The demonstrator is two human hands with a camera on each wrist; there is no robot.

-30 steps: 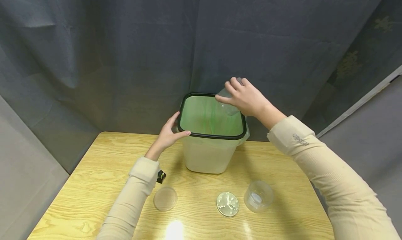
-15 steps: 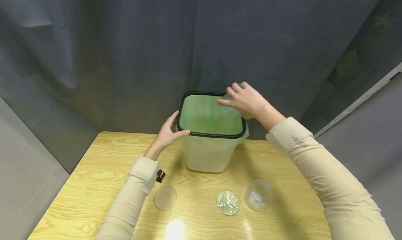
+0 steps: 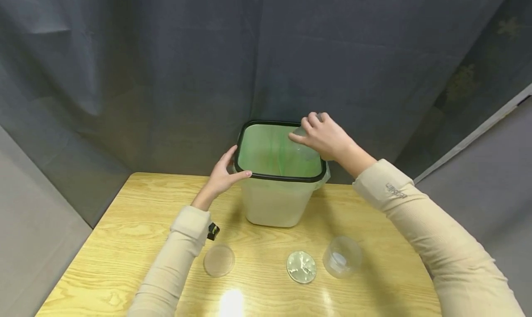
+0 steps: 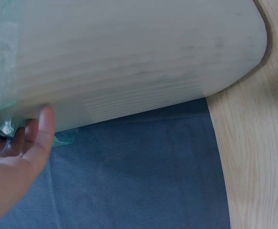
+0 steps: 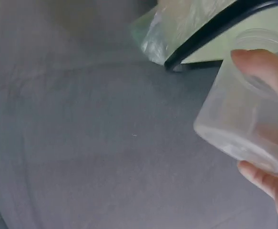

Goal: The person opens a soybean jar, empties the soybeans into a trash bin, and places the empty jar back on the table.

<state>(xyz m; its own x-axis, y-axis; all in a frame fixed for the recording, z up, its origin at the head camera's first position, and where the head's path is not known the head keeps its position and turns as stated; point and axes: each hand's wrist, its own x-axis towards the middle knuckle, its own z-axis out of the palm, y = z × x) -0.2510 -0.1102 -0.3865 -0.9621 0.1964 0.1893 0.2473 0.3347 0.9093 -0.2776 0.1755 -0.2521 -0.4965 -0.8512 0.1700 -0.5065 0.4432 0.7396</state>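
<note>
A translucent trash bin (image 3: 272,204) with a black rim stands upright on the table, lined with a green plastic bag (image 3: 262,146). My left hand (image 3: 220,178) rests on its near left corner, thumb over the front rim, straight fingers along the left side. In the left wrist view, fingertips (image 4: 47,112) touch the bin's wall. Above the bin's right part, my right hand (image 3: 326,134) grips a clear plastic jar (image 5: 234,119), which is tilted with its mouth towards the bin. No contents are visible in the jar. The bin's bottom is hidden.
Across the front of the wooden table (image 3: 145,224) lie a clear round lid (image 3: 219,260), a shiny patterned disc (image 3: 301,267) and another clear container (image 3: 342,257) with a white patch. A dark curtain (image 3: 187,77) hangs right behind the bin.
My right hand has lowered slightly towards the bin with the jar, moving a little right. My left hand has stayed on the bin's corner.
</note>
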